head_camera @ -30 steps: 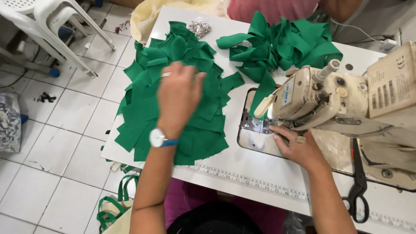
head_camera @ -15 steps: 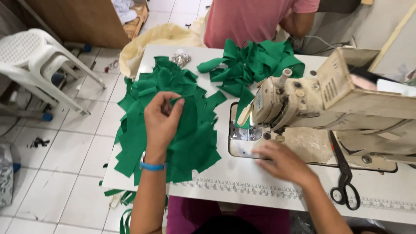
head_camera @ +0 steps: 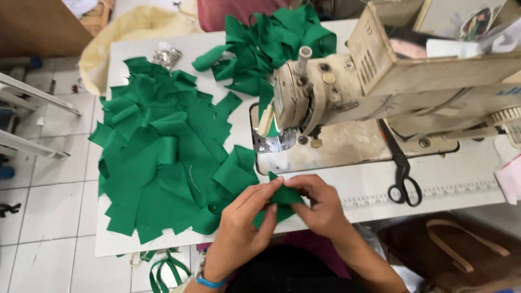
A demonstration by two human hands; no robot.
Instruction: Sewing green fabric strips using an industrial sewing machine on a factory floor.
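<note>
Evidently mid-batch: both hands, left (head_camera: pixel 244 220) and right (head_camera: pixel 320 203), pinch one green piece (head_camera: pixel 283 196) between them at the table's near edge. A large unsewn-looking pile (head_camera: pixel 163 157) lies left; another heap (head_camera: pixel 266 40) sits beyond the sewing machine (head_camera: pixel 380 81).

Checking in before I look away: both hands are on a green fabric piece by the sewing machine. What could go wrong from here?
The green fabric pile overhangs the table edge, so pieces may slide off. The scissors lie near the right hand and could get knocked. The small piece, pinched with the left hand, might be dropped.
</note>
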